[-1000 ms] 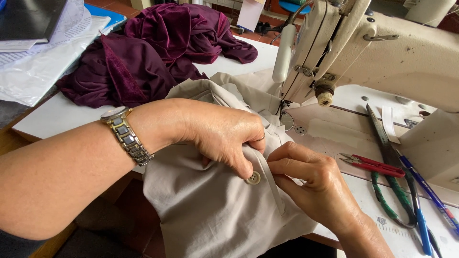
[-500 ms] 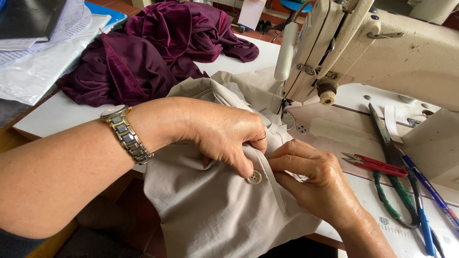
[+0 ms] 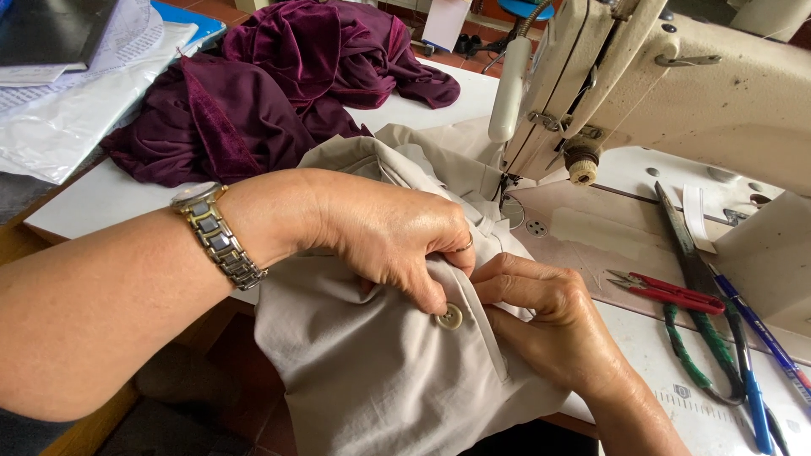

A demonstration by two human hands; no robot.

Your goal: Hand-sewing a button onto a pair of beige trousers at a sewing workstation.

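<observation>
A beige garment (image 3: 372, 371) hangs over the front edge of the sewing table, its upper part bunched under the needle. My left hand (image 3: 384, 232), with a metal watch on the wrist, presses down on the cloth and pinches it beside a pale round button (image 3: 449, 317). My right hand (image 3: 553, 321) grips the folded placket edge just right of the button. Both thumbs meet at the button.
A cream sewing machine (image 3: 676, 93) stands at the back right. Large scissors with green-wrapped handles (image 3: 697, 338), red thread snips (image 3: 667, 291) and a blue pen (image 3: 756, 355) lie to the right. Maroon velvet cloth (image 3: 279, 84) and white plastic-wrapped papers (image 3: 68, 118) sit at the left.
Both hands have stayed on the cloth; the button has shifted slightly under my fingers and now shows more fully.
</observation>
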